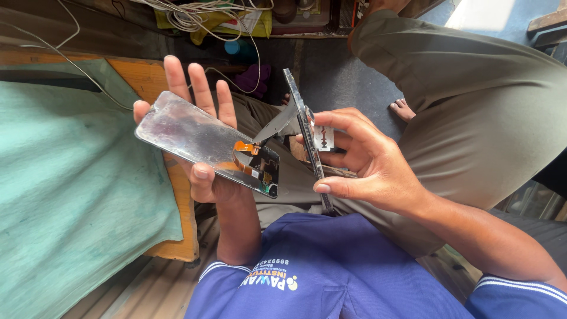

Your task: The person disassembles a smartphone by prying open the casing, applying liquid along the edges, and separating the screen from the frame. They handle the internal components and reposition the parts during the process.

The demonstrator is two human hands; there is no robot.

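Over green cloth (71, 195), left hand (207, 147) cradling shiny metal panel (195, 136), right hand (366, 159) fingers pinching thin razor blade (323, 137) and frame (310, 142).

A green cloth (71, 195) covers the wooden bench (177, 236); tangled white cables (201, 15) lie beyond.

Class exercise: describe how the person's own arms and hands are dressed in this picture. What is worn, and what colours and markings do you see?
Both hands, left hand and right hand, are bare: no gloves, rings or watch show. The forearms are uncovered. Short blue sleeves end above the elbows, each cuff trimmed with thin white stripes. The blue shirt carries a white and yellow printed mark on the chest.
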